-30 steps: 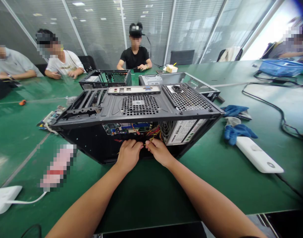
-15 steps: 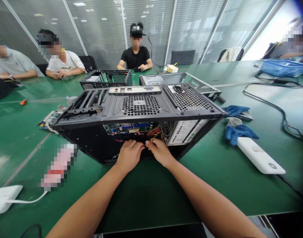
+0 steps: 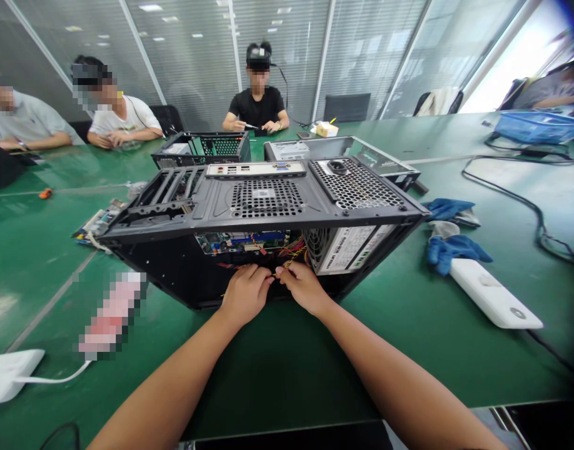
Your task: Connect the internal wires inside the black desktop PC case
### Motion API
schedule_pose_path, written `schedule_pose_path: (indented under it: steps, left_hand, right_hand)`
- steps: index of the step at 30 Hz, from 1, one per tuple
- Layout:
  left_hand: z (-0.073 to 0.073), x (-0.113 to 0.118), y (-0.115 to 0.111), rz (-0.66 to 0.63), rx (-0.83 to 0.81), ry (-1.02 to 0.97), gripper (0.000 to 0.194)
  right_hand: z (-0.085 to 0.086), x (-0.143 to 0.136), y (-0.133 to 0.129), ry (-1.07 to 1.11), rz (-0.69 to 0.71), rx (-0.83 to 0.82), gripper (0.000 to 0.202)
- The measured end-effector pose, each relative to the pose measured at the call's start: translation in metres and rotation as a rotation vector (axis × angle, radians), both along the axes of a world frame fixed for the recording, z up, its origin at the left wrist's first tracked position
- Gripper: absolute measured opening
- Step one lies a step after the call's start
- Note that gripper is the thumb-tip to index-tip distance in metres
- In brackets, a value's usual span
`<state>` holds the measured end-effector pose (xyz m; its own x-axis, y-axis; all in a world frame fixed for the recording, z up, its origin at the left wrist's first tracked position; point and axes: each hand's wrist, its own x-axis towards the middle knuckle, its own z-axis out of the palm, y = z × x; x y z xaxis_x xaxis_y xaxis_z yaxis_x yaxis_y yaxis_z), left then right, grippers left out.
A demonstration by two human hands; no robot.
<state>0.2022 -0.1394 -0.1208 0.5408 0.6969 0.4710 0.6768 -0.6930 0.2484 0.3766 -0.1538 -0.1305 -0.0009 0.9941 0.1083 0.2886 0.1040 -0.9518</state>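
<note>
A black computer case [image 3: 165, 269] lies on the green table, its rear panel facing up and its open side towards me. Inside it are a motherboard [image 3: 216, 242], a labelled power supply [image 3: 357, 250] with a fan, and a bundle of coloured cables [image 3: 294, 252]. My left hand [image 3: 247, 292] and my right hand [image 3: 303, 287] meet at the opening, below the motherboard. Both are closed, thumbs and fingers pinching a thin yellow-and-black cable that runs between them. The cable's end is hidden by my fingers.
Two more open cases [image 3: 202, 147] stand behind. On the right lie blue gloves [image 3: 458, 250], a white power bank [image 3: 496, 294], a black cable [image 3: 516, 190] and a blue basket [image 3: 540, 128]. A circuit board [image 3: 97, 225] is at left. Several people sit around the table.
My hands keep their pinch on the cable in nearly the same place. Across the table, the person in black has raised a hand slightly, with a thin light object in it.
</note>
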Motion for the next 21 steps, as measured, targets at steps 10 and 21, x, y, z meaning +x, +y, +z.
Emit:
schedule_pose_path:
  steps: [10, 21]
  left_hand:
    - [0.007, 0.003, 0.003, -0.086, -0.258, -0.234, 0.01]
    - [0.012, 0.003, 0.008, -0.111, -0.512, -0.365, 0.011]
  right_hand:
    - [0.002, -0.002, -0.001, 0.042, -0.013, -0.042, 0.036]
    - [0.006, -0.002, -0.002, 0.031, -0.052, -0.066, 0.036]
